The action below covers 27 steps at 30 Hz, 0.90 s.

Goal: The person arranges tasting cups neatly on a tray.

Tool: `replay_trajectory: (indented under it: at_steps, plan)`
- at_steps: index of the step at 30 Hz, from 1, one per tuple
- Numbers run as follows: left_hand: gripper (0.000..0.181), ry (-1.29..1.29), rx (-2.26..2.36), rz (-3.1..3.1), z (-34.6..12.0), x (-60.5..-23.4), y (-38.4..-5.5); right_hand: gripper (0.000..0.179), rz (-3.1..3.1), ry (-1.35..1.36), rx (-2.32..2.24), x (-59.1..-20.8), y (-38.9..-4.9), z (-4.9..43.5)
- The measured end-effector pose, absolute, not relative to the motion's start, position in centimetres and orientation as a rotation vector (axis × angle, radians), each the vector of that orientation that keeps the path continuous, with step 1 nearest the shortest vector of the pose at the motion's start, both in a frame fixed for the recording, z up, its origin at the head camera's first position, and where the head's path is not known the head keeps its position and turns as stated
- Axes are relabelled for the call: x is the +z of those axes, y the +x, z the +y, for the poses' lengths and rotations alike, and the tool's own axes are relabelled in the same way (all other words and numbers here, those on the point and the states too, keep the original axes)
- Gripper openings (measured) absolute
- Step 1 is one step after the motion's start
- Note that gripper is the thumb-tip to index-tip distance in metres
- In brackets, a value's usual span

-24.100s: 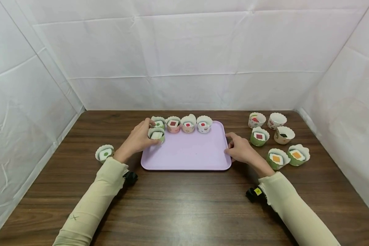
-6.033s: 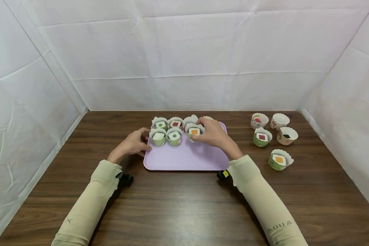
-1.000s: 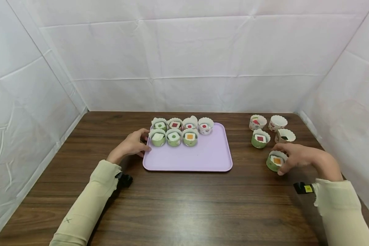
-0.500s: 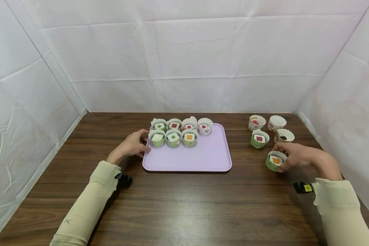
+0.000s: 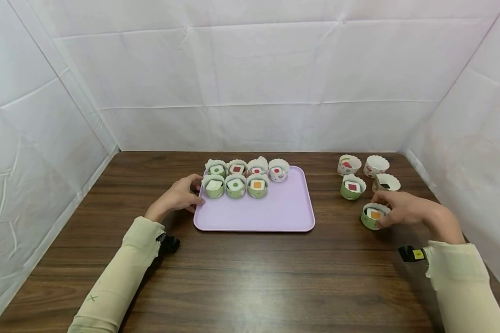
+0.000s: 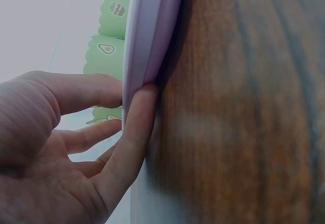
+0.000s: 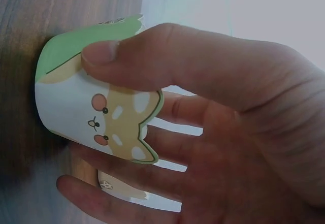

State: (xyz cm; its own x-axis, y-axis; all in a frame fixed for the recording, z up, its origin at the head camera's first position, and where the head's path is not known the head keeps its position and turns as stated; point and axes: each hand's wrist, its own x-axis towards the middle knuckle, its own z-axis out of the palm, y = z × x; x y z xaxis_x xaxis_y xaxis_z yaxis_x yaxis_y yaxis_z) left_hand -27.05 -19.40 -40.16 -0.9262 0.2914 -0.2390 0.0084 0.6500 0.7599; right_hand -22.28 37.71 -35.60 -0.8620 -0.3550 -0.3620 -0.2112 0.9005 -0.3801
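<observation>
My left hand pinches the left rim of a lilac tray; in the left wrist view the thumb lies at the top of the rim and a finger runs along its underside. On the right, my right hand grips a green paper baking cup holding a white square piece with an orange centre. Up close in the right wrist view, this cup carries a dog-face print, with the thumb against its side. Its base is at the wood tabletop.
Two rows of filled paper cups occupy the tray's back left. Beyond my right hand stand a green cup with a dark-red-centred piece, a tan cup and two white patterned cups. White sheeting encloses the table.
A green-dotted cup and an orange-centred cup have joined the tray's front row. My left hand shifted to the left rim; my right hand moved from the tray to the remaining orange-centred cup.
</observation>
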Motion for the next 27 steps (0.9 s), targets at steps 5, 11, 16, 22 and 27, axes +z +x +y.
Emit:
replay_trajectory:
  at_steps: [5, 11, 16, 22, 27]
  plan:
    - [0.075, 0.233, 1.165, 2.531, -19.4, -40.2, -27.0, 0.053, 2.652, -0.428, -0.438, -35.4, -22.1, 37.7]
    - [0.075, 0.223, 1.171, 2.529, -19.5, -40.1, -26.9, 0.052, 2.639, -0.449, -0.496, -34.9, -21.8, 37.4]
    - [0.075, 0.222, 1.166, 2.533, -19.4, -40.0, -26.9, 0.049, 2.651, -0.469, -0.55, -34.7, -21.4, 37.1]
    - [0.075, 0.223, 1.169, 2.529, -19.4, -40.0, -26.9, 0.043, 2.688, -0.563, -0.676, -34.6, -21.1, 36.7]
    - [0.075, 0.228, 1.17, 2.529, -19.3, -40.1, -27.0, 0.042, 2.773, -0.622, -0.66, -34.5, -21.1, 36.4]
